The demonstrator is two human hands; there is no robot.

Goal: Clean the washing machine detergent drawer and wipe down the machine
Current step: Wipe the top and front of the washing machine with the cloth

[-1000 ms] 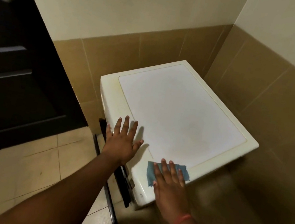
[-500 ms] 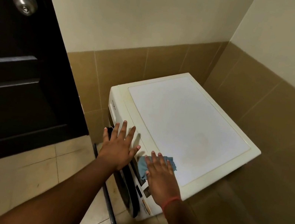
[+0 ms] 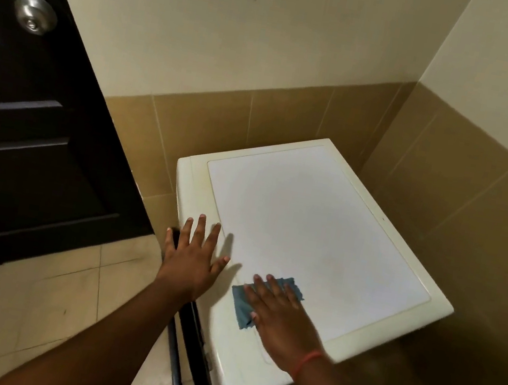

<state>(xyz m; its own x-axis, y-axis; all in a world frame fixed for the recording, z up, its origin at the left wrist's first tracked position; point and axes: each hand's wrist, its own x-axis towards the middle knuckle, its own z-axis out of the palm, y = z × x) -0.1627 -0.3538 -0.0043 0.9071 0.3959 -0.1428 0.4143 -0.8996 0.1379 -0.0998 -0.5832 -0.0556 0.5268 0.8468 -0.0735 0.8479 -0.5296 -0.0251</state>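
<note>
Change: the right hand (image 3: 283, 323) and blue cloth (image 3: 245, 305) have slid from the front edge onto the lid.
Right hand: flat, fingers straight, pressing the cloth down.
Left hand (image 3: 192, 261): released, splayed flat on the front left rim.
Washing machine (image 3: 322, 237): in the tiled corner, beside the dark door (image 3: 22, 120).

Cream walls (image 3: 238, 38), tan tile wainscot (image 3: 291, 121), dark door (image 3: 20, 136), tiled floor (image 3: 25, 305)

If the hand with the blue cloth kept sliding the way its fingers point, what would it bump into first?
Nothing soon, it seems. The right hand presses the blue cloth flat, and ahead lies only the washing machine's bare white top. Past its far edge comes the tiled wall, probably the first bump.
</note>
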